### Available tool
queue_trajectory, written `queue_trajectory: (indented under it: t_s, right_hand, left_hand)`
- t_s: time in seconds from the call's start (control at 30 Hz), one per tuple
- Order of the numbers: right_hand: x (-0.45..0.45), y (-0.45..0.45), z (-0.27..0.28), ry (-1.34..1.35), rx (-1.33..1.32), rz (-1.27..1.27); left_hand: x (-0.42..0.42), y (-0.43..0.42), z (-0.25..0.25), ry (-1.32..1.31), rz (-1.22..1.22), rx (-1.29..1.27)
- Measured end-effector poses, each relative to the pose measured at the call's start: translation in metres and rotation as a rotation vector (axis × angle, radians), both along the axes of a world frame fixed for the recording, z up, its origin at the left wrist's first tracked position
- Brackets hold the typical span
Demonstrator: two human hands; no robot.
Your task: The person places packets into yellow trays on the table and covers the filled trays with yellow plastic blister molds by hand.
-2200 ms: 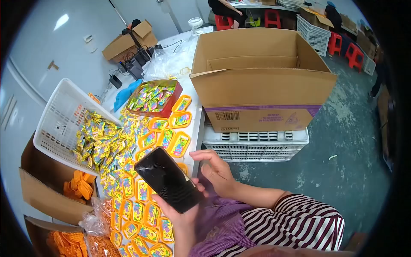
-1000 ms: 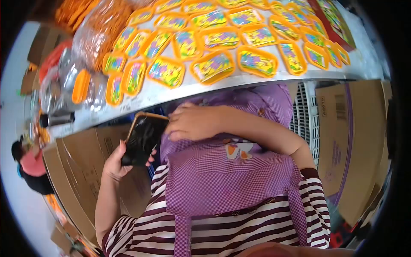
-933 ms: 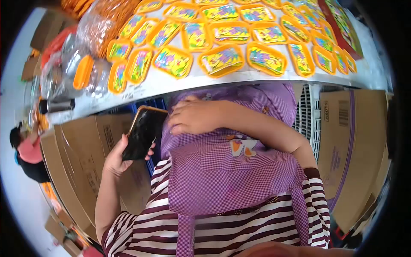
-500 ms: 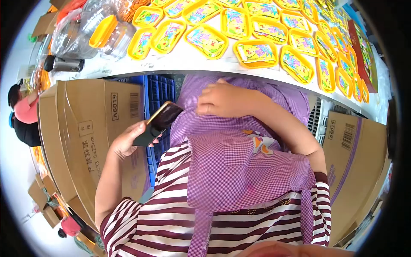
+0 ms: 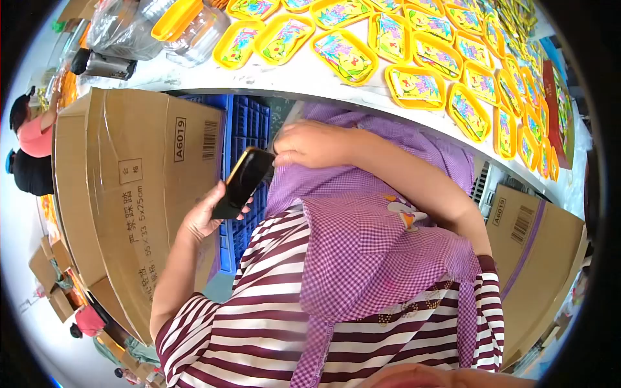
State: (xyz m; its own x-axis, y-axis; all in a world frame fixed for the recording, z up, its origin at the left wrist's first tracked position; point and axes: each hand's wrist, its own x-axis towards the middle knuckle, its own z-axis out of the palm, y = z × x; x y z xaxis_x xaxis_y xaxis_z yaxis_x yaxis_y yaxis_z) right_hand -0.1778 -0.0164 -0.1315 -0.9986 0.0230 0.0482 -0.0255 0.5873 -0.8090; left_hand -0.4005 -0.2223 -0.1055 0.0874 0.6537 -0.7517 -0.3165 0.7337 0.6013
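A dark smartphone (image 5: 244, 178) with a gold-coloured edge is held upright at a slant in my left hand (image 5: 206, 210), whose fingers wrap its lower end. The phone's screen looks black. My right hand (image 5: 314, 143) is loosely curled, back of the hand up, right beside the phone's top edge; whether it touches the phone I cannot tell. Its fingertips are mostly hidden. Below that hand lies the purple checked apron (image 5: 375, 252) over my lap. Beyond my hands, yellow trays (image 5: 414, 87) with colourful printed cards in them cover much of the white table (image 5: 259, 81).
Cardboard boxes stand at my left (image 5: 149, 194) and right (image 5: 537, 258). A blue plastic crate (image 5: 248, 129) is under the table edge. A clear jar (image 5: 200, 42) and a dark tumbler (image 5: 107, 64) sit at the table's left. Another person (image 5: 35, 136) works further left.
My right hand has moved left, up to the phone's top edge, and its fingers have curled in. The left hand still holds the phone. The view has shifted slightly.
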Motion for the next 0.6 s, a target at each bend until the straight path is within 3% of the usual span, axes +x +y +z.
queue_trajectory:
  t_s: [0.13,0.23,0.33,0.43,0.53,0.6]
  right_hand:
    - [0.031,-0.016,0.044,0.006,0.207,-0.003]
    - [0.046,-0.016,0.058,-0.080,0.151,-0.005]
    - [0.043,-0.008,0.040,0.109,-0.028,-0.025]
    - [0.023,-0.002,0.038,-0.019,-0.082,0.027]
    - [0.003,0.003,0.040,-0.337,-0.008,0.027]
    - [-0.002,0.003,0.030,-0.202,0.036,-0.012]
  left_hand:
    - [0.001,0.001,0.011,0.096,-0.134,0.084]
    - [-0.002,-0.001,0.010,0.235,-0.206,0.098]
    - [0.004,0.008,0.022,0.275,-0.235,0.102]
    - [0.004,0.010,0.017,0.348,-0.279,0.160]
    - [0.007,0.011,0.018,0.368,-0.300,0.223]
    - [0.009,0.012,0.015,0.376,-0.309,0.266]
